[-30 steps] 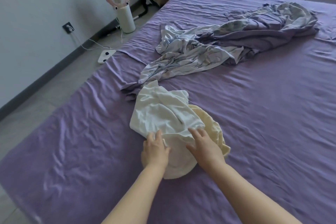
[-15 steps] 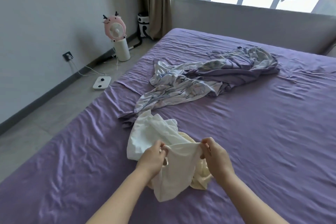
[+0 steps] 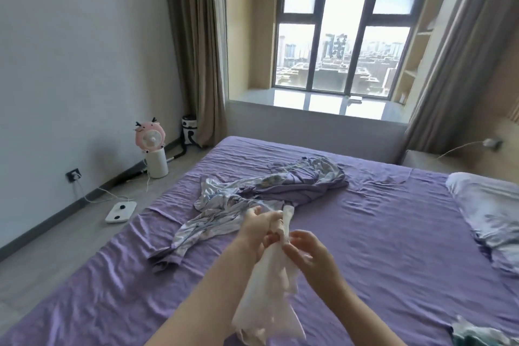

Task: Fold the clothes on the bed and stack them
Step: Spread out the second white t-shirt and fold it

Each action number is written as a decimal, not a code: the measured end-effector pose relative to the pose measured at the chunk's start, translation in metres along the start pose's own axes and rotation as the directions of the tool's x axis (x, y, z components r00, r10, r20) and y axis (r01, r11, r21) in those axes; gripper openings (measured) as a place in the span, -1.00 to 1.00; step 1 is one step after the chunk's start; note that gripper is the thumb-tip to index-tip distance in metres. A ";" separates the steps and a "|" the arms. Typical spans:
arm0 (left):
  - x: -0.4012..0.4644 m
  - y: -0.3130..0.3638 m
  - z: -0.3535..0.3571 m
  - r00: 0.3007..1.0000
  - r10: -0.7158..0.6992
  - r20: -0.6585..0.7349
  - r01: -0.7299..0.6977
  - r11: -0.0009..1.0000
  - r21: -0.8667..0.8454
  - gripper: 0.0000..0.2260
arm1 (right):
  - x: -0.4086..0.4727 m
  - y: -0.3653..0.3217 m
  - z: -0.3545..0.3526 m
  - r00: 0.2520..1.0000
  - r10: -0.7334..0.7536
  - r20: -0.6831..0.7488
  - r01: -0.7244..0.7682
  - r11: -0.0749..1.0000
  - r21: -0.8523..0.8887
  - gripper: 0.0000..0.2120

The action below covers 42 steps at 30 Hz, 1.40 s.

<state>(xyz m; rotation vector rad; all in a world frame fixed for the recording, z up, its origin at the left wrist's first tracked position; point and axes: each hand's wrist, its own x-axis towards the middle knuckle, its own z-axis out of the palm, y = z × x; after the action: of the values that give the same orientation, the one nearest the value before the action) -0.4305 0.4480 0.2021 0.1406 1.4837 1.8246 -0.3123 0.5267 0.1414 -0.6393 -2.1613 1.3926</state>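
Observation:
A white garment (image 3: pixel 266 303) hangs bunched above the purple bed (image 3: pixel 379 233), lifted clear of the sheet. My left hand (image 3: pixel 257 229) grips its top end, with a strip of cloth sticking up past my fingers. Just below and to the right, my right hand (image 3: pixel 304 250) pinches the cloth's edge. A crumpled floral and purple garment (image 3: pixel 261 194) lies spread on the bed behind my hands. The cream garment seen earlier is hidden.
A floral pillow (image 3: pixel 488 213) lies at the bed's right side. A patterned cloth (image 3: pixel 477 334) shows at the bottom right corner. On the floor to the left stand a pink fan (image 3: pixel 151 149) and a white scale (image 3: pixel 121 211). A window is behind the bed.
Both hands raised the white garment off the bed, and it now hangs bunched between them. The view tilted up to show the window and pillow.

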 end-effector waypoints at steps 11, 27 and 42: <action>-0.143 0.037 0.099 0.916 0.228 0.329 -0.387 0.720 0.576 -0.63 | -0.087 -0.076 -0.150 0.959 -0.142 -0.245 0.042 0.928 -0.371 -0.90; -0.251 -0.014 0.174 0.775 0.450 0.443 -0.460 -0.079 0.885 -0.90 | -0.202 -0.149 -0.271 0.920 -0.279 -0.275 0.168 0.915 -0.366 -0.86; -0.241 -0.085 0.102 0.847 0.328 0.418 -0.529 0.449 0.720 -0.84 | -0.243 -0.110 -0.321 0.922 -0.218 -0.321 -0.028 0.787 -0.616 -0.90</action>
<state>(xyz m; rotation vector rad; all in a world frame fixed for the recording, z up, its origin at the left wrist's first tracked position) -0.1666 0.3839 0.2485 1.2666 2.1592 1.2090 0.0621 0.5576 0.3229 -0.9220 -2.2581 0.4182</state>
